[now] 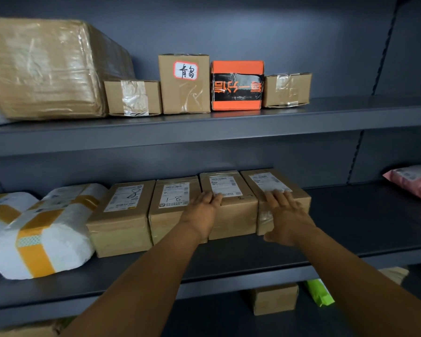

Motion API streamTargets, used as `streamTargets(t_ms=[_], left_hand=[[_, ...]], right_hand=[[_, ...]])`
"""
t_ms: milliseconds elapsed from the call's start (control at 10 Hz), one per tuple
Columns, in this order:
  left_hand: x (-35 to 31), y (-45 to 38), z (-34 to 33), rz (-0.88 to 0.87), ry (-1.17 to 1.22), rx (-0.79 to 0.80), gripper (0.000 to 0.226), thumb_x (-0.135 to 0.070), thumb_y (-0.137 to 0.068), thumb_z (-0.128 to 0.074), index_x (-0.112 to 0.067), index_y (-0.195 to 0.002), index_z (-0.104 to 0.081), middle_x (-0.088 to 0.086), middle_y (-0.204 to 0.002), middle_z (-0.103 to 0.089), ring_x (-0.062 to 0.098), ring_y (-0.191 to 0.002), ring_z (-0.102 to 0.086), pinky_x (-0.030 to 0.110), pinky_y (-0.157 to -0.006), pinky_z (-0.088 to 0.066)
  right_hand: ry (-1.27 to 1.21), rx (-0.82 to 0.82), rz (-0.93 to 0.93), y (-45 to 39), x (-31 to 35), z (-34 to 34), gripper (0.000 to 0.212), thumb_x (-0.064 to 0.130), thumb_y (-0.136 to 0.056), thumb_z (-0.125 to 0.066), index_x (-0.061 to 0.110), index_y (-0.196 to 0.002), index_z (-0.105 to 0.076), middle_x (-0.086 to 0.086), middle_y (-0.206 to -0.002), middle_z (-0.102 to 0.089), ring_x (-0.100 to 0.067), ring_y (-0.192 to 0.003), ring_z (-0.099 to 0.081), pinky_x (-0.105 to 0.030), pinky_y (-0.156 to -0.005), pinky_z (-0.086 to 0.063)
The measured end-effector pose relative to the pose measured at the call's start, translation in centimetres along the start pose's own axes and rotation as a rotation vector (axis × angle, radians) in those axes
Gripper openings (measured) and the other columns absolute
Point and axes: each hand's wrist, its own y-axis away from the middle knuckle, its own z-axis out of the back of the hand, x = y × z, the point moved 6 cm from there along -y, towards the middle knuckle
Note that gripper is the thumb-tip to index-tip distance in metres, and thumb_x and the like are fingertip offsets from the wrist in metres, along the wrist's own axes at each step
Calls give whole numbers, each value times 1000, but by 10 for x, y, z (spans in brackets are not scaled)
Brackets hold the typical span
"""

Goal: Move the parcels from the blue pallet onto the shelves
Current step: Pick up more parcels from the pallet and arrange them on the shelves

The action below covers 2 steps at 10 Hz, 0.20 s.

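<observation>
Squaring two boxes on middle shelf (229,259): left hand (202,212) and right hand (286,215) flat, fingers extended, on third box (231,210) and fourth box (275,188); next likely withdraw, fetch another parcel.

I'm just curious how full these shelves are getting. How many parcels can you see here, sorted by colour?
Brown cardboard boxes: 9, such as the big wrapped box and the one on the bottom shelf
White parcels with yellow tape: 2 plainly, maybe more at the left edge
Orange and black box: 1
Pink bag: 1
Green bag: 1
Total: 14
</observation>
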Motion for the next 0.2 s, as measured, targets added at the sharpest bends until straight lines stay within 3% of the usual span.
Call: streamTargets(t_ms=[100, 200], left_hand=[[0, 9, -8, 28, 54, 29, 98, 4, -84, -59, -18, -153, 7, 6, -161, 4, 22, -148, 5, 37, -118, 0], [-2, 32, -4, 48, 97, 67, 91, -5, -91, -56, -16, -152, 10, 4, -161, 8, 21, -148, 10, 36, -118, 4]], right_hand=[[-9, 4, -17, 16, 17, 1, 116, 47, -81, -69, 18, -151, 19, -1, -159, 21, -22, -146, 21, -41, -119, 2], [5, 58, 21, 33, 45, 5, 115, 49, -85, -64, 14, -148, 25, -2, -158, 26, -22, -145, 24, -39, -118, 5]])
